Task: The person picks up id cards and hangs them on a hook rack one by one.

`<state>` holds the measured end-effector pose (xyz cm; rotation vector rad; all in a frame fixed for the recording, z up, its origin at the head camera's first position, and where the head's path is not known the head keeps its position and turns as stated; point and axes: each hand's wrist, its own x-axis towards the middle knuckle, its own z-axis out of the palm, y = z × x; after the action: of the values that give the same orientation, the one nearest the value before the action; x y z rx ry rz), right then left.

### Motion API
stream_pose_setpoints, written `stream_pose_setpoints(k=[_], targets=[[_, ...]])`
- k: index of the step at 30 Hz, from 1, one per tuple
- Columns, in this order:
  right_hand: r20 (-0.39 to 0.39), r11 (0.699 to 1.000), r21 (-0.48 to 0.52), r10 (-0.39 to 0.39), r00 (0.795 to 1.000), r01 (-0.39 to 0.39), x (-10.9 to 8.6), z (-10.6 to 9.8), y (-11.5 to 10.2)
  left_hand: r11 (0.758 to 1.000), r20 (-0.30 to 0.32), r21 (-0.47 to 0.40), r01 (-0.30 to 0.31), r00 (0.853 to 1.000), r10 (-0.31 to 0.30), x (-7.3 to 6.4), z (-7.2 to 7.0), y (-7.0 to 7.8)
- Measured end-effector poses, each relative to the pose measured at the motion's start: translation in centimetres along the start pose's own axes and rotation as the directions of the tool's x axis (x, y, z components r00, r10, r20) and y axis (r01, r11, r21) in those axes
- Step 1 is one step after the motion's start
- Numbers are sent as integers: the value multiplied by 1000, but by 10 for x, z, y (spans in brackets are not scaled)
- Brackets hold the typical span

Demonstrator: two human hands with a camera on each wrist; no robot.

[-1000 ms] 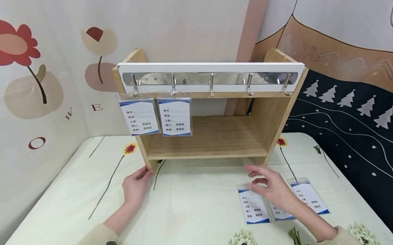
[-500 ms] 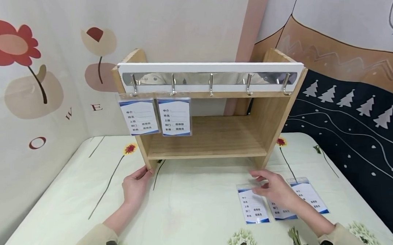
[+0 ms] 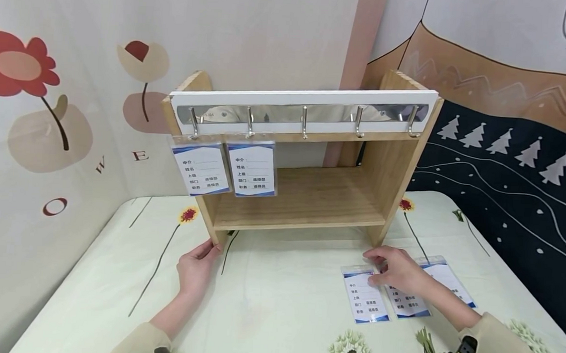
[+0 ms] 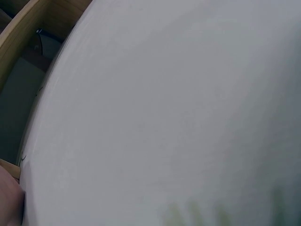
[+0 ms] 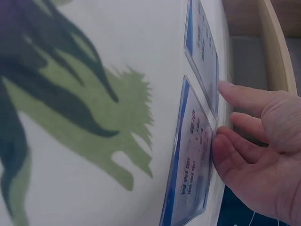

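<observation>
A small wooden shelf (image 3: 324,199) stands on the covered table. My left hand (image 3: 195,270) pinches the bottom of its left side panel between thumb and fingers; the left wrist view shows only a bit of that hand (image 4: 9,200). Over the ID badges on the table, my right hand (image 3: 399,274) hovers with loosely bent fingers. Its thumb is by the left badge (image 3: 365,301), and its fingers lie around the top of the middle badge (image 3: 407,304). In the right wrist view, thumb and fingers are apart with nothing between them. A third badge (image 3: 449,281) lies partly behind this hand.
Across the shelf's front runs a white hook rail (image 3: 277,97) with several metal hooks. One badge (image 3: 200,168) hangs at the leftmost hook and another badge (image 3: 252,170) at the second. A patterned curtain (image 3: 270,34) stands behind. The tablecloth (image 3: 268,302) bears printed flowers.
My right hand has moved slightly down and right, from near the shelf's right foot toward the top of the middle badge. My left hand has stayed on the shelf.
</observation>
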<state>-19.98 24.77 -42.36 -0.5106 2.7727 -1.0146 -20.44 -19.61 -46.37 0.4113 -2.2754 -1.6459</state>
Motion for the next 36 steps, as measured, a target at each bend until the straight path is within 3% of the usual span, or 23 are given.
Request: stream_pose_setpoints(k=[15,23,31,36], targets=[[64,993,-118,-7,998,14,11,3,-5,1000,4,-11,10,1000,-10,1,-1,-3],[132,995,-100,39,990,-26,18,-3,-8,1000,6,-7,3,1000,-3,1,1,-1],[213,997,-40,-51,976,61,22,-8,-4,1000,1,7,-6,1000,6,1,2,1],[214,998,-21,-46,976,52,24,-6,-3,1000,3,5,4,1000,-4,1,1,0]])
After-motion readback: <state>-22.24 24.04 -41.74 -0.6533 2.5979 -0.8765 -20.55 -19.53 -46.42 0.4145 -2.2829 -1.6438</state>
